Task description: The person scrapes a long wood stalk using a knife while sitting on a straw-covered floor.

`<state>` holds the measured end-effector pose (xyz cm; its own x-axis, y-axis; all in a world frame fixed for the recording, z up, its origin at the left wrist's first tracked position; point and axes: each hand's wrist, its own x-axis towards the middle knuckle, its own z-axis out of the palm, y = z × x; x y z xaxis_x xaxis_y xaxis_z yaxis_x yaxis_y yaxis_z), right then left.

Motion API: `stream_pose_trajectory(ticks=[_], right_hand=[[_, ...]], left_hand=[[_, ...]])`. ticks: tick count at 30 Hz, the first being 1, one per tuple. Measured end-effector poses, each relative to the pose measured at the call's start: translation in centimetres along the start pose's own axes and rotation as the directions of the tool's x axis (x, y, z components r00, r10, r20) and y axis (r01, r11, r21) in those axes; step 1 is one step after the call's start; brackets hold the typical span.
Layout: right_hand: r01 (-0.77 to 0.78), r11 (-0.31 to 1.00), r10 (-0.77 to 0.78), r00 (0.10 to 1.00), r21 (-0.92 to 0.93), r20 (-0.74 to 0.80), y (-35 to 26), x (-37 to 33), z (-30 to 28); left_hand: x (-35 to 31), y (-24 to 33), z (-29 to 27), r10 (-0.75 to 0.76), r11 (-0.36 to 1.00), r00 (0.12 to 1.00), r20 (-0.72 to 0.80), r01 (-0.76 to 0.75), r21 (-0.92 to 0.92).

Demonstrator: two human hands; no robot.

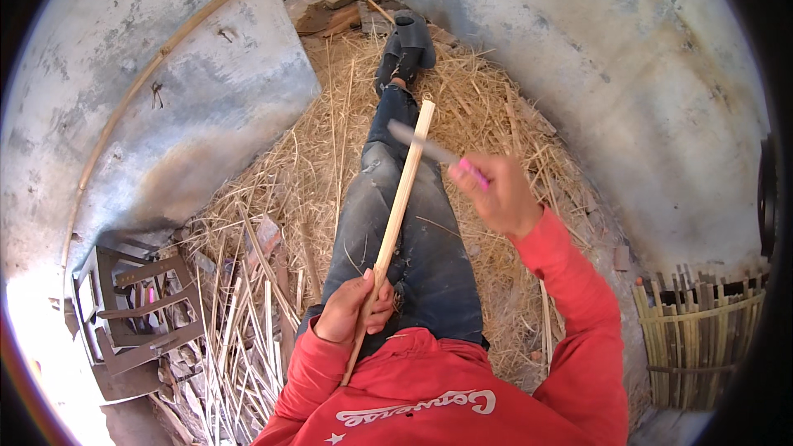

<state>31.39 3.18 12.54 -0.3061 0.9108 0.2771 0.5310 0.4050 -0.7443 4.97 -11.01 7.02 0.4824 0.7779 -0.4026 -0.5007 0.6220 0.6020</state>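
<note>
Left hand (353, 307) closed around a pale bamboo strip (398, 216), thumb on top, gripping near the lower end, just above the lap. Strip running up and slightly right from that grip, along the leg (413, 231) in dark jeans, its square upper tip ending near the knee. Lower end poking out below the fist, against the red sweatshirt (429, 396).

Right hand (500, 192) raised to the right of the strip, fingers curled shut around a pink knife handle (473, 173). Grey blade (417, 142) blurred, reaching left from the fist and crossing the strip close to its upper tip; contact between edge and strip impossible to tell through the blur. Red sleeve (578, 297) bending back from that wrist toward the lower edge.

Leg stretched out over a bed of straw and shavings (496, 116), ending in a dark shoe (411, 40) near the far wall. Left of the lap, a loose heap of split slats (239, 314) lying criss-cross. Beyond that, a low grey stool frame (144, 306) at the edge of bright sunlight. Long thin pole (140, 91) leaning along the stained concrete wall (223, 74) on the left. At far right, an unfinished woven basket (698, 339) with upright stakes, well apart from both hands. Rubble and bricks (330, 2) piled in the far corner.
</note>
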Motion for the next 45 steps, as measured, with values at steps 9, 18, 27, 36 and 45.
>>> stream_pose_trajectory(ticks=[9, 18, 27, 36, 45], right_hand=[[0.251, 0.962, -0.234, 0.960, -0.108, 0.153, -1.4, -6.5, 6.2], [0.403, 0.821, -0.449, 0.893, -0.405, -0.022, 4.4, -0.4, 4.9], [0.578, 0.717, -0.582, 0.804, -0.389, 0.122, 1.4, 0.4, 8.6], [0.370, 0.775, -0.448, 0.894, -0.512, -0.032, 4.4, 6.3, 4.4], [0.027, 0.829, -0.146, 0.975, -0.559, -0.170, 6.4, 9.0, 1.2]], left_hand=[[0.2, 0.3, -0.1, -0.108, 0.994, 0.994, 0.016, 0.108, 0.001], [0.5, 0.3, -1.2, -0.111, 0.994, 0.992, -0.065, 0.112, 0.006], [-0.2, 0.4, -2.1, -0.122, 0.991, 0.988, -0.091, 0.117, -0.059], [-0.4, 0.9, -2.5, -0.091, 0.993, 0.994, -0.056, 0.086, -0.086], [-1.6, 0.5, -1.6, -0.137, 0.988, 0.989, -0.050, 0.132, -0.081]])
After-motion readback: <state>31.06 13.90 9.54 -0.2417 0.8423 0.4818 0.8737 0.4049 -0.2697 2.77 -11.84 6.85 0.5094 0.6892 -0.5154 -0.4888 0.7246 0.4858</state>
